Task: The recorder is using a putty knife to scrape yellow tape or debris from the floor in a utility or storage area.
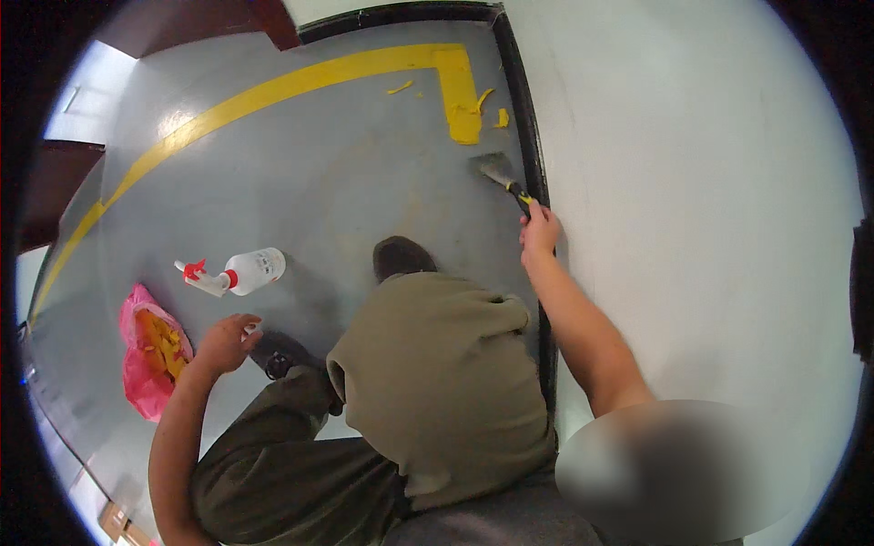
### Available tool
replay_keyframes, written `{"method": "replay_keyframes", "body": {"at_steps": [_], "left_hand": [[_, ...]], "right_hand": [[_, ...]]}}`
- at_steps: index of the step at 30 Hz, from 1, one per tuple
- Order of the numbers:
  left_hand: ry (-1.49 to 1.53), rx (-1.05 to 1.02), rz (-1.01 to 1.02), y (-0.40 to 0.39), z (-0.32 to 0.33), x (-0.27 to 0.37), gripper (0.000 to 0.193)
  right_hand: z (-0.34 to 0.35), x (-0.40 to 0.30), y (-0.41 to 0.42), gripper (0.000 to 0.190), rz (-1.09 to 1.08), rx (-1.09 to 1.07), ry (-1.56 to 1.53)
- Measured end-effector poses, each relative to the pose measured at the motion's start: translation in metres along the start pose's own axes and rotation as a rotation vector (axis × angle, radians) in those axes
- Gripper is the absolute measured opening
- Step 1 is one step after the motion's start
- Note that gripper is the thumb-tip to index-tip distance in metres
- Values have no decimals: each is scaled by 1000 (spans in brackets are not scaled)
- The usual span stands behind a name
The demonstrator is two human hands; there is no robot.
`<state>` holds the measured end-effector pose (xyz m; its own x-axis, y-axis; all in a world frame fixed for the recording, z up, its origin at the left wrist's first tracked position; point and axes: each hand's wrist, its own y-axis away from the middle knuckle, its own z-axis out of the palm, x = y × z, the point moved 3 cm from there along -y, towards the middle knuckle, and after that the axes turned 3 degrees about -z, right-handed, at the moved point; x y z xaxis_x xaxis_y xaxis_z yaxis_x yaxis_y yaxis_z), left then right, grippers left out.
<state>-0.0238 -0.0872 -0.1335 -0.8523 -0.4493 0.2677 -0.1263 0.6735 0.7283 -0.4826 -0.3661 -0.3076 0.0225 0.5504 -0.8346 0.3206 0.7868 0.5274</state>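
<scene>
My right hand (540,232) grips the black and yellow handle of a wide-bladed scraper (517,193). Its blade lies at the grey floor, just short of the ragged end of a yellow floor-marking strip (459,95). Loose yellow peelings (502,118) lie beside that strip. My left hand (229,343) hangs with curled fingers near my left shoe; something small and pale shows at its fingertips, too unclear to name. Close to this hand, a pink plastic bag (141,382) gapes, with yellow scraps (162,345) inside. A white spray bottle (256,270) with a red and white trigger head lies on its side beyond.
A black skirting board (522,89) runs along the white wall (669,205) on my right. The yellow line (273,92) bends across the grey floor to the far left. Dark red-brown structures (198,24) stand at the upper left. A cardboard box (113,522) is at lower left.
</scene>
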Motion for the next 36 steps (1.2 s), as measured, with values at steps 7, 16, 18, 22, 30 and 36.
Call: {"method": "replay_keyframes", "body": {"at_steps": [7, 16, 18, 22, 30, 36], "left_hand": [[19, -15, -11, -6, 1, -2, 31], [76, 3, 4, -12, -3, 4, 31], [77, 13, 15, -12, -3, 6, 31], [65, 6, 27, -8, -3, 12, 31], [73, -3, -19, -2, -1, 13, 31], [108, -14, 2, 0, 2, 9, 31]], "right_hand": [[17, -30, -48, 45, -375, 57, 502], [-45, -22, 42, 43, -129, -3, 349], [-49, -34, 40, 44, -135, -1, 398], [-6, -126, 38, 42, -670, 18, 1065], [107, -198, -23, 27, -752, -220, 1583], [148, -209, -53, 25, -797, -288, 1667]]}}
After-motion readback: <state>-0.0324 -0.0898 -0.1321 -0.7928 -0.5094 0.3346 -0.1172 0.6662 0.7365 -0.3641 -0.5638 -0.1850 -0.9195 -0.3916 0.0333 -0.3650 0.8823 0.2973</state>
